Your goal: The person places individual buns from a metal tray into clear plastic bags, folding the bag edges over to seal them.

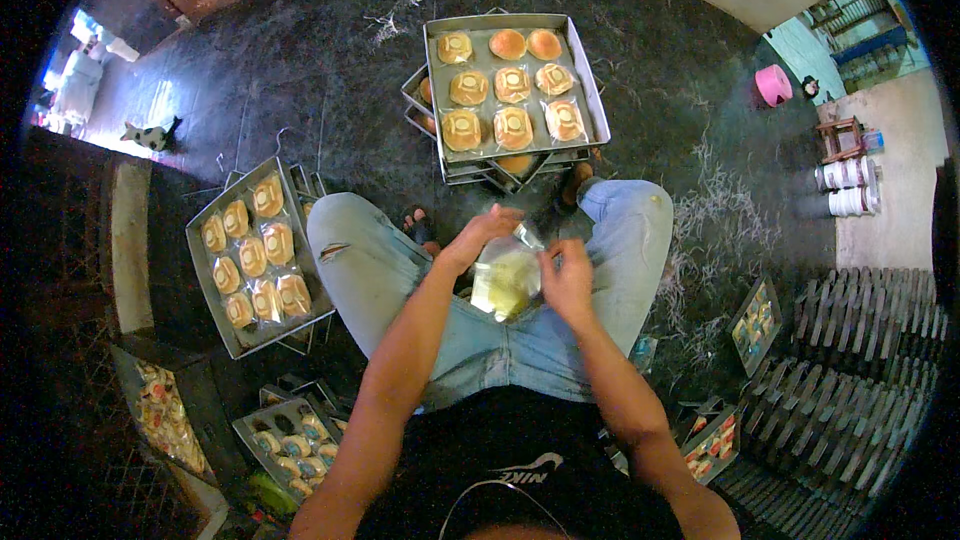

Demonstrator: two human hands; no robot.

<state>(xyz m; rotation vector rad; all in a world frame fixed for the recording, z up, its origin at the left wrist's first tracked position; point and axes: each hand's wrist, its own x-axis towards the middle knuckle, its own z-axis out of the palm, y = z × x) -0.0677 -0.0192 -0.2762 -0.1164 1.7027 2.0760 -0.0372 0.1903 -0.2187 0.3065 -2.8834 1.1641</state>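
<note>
Between my thighs, a clear plastic bag (507,281) shows yellow-green in its lower part; blur and glare hide what is inside. My left hand (491,232) is at its upper left, the fingers on a pale, shiny strip of plastic (529,235). On the right, my right hand (568,276) pinches the plastic between thumb and fingers. Ahead, a metal tray (592,101) holds rows of round buns. Most, like one wrapped bun (513,127), are in clear plastic with a pale round label. Two bare buns (508,44) lie in its far row.
More trays are stacked crosswise under it. To my left stands another tray (196,240) of wrapped buns; behind it sits a tray of decorated pieces (289,457). A dark slatted stack (862,390) stands right. A cat (150,136) is on the floor, far left. Farther off is a pink container (773,85).
</note>
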